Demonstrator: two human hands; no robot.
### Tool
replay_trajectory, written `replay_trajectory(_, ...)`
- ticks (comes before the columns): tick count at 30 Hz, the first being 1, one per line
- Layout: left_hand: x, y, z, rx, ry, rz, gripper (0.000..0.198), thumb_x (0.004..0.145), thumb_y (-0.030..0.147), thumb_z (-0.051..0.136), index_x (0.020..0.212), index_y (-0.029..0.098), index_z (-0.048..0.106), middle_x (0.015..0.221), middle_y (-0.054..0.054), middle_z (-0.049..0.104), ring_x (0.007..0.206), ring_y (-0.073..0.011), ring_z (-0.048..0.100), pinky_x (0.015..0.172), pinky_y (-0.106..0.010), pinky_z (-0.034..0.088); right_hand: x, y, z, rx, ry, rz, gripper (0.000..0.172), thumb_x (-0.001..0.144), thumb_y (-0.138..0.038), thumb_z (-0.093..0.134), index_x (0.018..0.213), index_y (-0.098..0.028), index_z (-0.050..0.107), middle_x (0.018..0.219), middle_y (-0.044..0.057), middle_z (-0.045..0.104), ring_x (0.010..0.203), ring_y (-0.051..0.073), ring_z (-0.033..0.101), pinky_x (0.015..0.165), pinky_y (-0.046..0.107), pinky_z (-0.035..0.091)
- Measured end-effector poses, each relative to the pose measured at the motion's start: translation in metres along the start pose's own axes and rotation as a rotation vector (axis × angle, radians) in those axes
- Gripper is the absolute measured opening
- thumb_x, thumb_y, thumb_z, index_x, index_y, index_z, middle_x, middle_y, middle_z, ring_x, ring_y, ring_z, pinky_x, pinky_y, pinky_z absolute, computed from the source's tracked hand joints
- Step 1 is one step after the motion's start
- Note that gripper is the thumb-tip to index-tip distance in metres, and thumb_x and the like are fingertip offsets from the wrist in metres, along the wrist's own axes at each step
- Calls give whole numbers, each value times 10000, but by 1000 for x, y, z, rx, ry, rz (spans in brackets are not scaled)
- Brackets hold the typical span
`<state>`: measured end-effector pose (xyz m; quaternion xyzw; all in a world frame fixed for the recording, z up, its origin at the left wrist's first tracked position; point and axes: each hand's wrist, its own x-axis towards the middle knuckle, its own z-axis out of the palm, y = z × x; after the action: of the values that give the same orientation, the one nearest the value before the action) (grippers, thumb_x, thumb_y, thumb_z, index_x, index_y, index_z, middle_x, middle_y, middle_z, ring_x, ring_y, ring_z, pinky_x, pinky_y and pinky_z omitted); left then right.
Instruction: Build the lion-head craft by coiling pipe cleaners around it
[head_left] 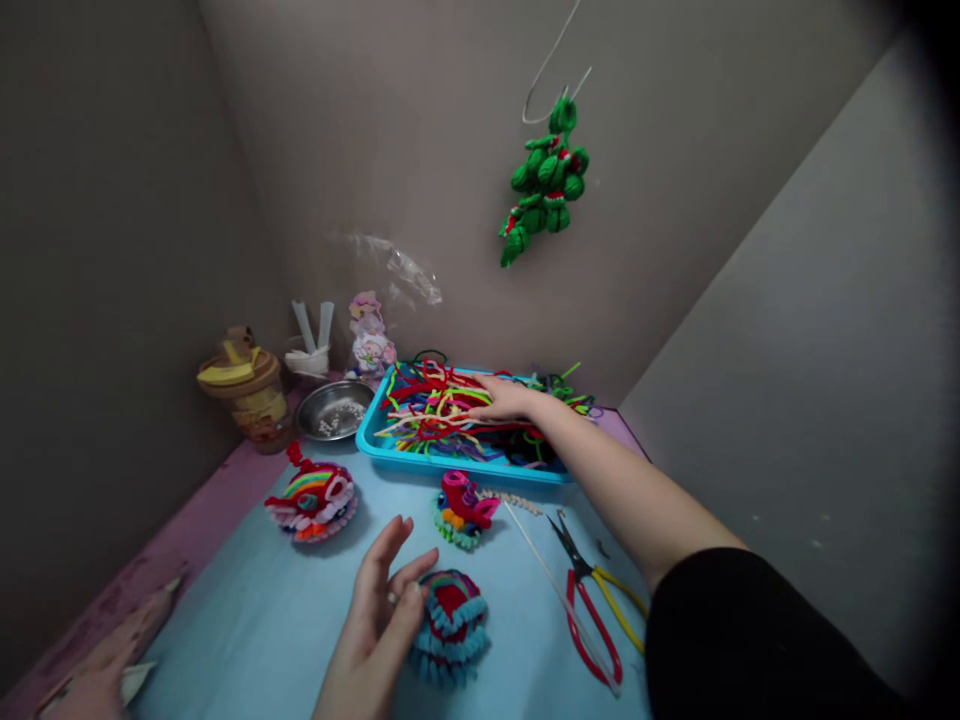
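Both hands out: right hand [504,398] flat on pipe cleaners [442,410].

Scissors [596,600] on the blue mat (red-handled), steel bowl [334,409], hanging green figure [546,182]

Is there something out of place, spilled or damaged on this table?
Nothing looks spilled or broken. The pipe cleaners lie tangled, some poking over the blue tray's rim. The scissors lie open near the right arm. The right hand rests on the pile.
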<state>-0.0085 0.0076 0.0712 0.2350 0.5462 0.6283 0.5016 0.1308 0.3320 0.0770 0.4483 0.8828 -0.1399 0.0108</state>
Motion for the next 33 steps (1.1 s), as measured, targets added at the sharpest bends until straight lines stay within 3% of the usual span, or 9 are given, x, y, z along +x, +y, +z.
replay_trajectory(5, 2, -4, -4, -22, -31, -57, 634, 690, 500, 698, 1264, 292, 528, 1452, -99, 394, 1161, -323, 536, 926, -381, 464, -37, -26, 20, -58, -100, -201, 596, 886, -534, 416, 1422, -282, 346, 1513, 72, 263, 1391, 316, 227, 1114, 512, 201)
replay_trajectory(8, 2, -4, -5, -40, -47, -82, 618, 695, 503, 692, 1256, 293, 540, 1446, -101, 404, 1152, -324, 544, 922, -390, 465, -58, -29, 21, 60, -237, -306, 495, 936, -489, 335, 1383, -294, 417, 1456, 36, 382, 1367, 255, 307, 1124, 449, 242)
replay_trajectory(14, 1, 1, -4, -58, -38, -117, 607, 707, 482, 686, 1265, 290, 541, 1440, -103, 412, 1120, -320, 568, 915, -391, 462, -70, -25, 26, 137, -218, -311, 440, 938, -414, 390, 1349, -278, 466, 1425, 6, 425, 1359, 213, 325, 1136, 395, 248)
replay_trajectory(19, 2, 3, -6, -76, -47, -136, 615, 706, 487, 683, 1269, 284, 540, 1440, -110, 412, 1139, -327, 551, 905, -387, 460, -75, -19, -2, 182, -284, -370, 413, 881, -392, 513, 1280, -287, 546, 1366, -3, 501, 1286, 213, 444, 1065, 362, 367)
replay_trajectory(21, 2, 3, -6, -99, -67, -176, 613, 713, 488, 675, 1271, 275, 541, 1437, -124, 412, 1143, -329, 547, 898, -395, 457, -69, -11, -23, 170, -239, -371, 368, 878, -350, 518, 1238, -314, 581, 1285, -25, 581, 1177, 195, 551, 1011, 336, 424)
replay_trajectory(24, 4, 3, -7, -161, -91, -249, 588, 723, 462, 673, 1260, 252, 554, 1426, -141, 421, 1120, -318, 564, 881, -397, 459, -48, 2, -49, 142, 27, -229, 334, 866, -264, 512, 1176, -286, 632, 1153, -6, 667, 1035, 189, 631, 945, 330, 476)
replay_trajectory(27, 9, 2, -9, -227, -79, -322, 542, 739, 421, 662, 1236, 226, 570, 1401, -141, 450, 1088, -290, 585, 839, -372, 484, -23, 16, -59, 116, 253, -71, 431, 786, -216, 594, 1217, -213, 602, 1264, 60, 596, 1149, 225, 564, 1008, 360, 433)
replay_trajectory(30, 16, 2, -14, -283, -43, -397, 488, 760, 317, 645, 1227, 201, 567, 1365, -136, 487, 1051, -250, 606, 770, -322, 517, -9, 30, -55, 177, 49, -32, 739, 650, -252, 737, 1340, -226, 474, 1404, 75, 460, 1251, 263, 470, 1051, 366, 387)
replay_trajectory(33, 22, 3, -16, -318, -11, -456, 470, 770, 185, 609, 1235, 180, 549, 1337, -138, 513, 989, -217, 631, 716, -287, 538, -5, 41, -43, 360, -277, -20, 888, 601, -343, 777, 1393, -289, 380, 1371, 44, 502, 1179, 258, 534, 983, 337, 448)
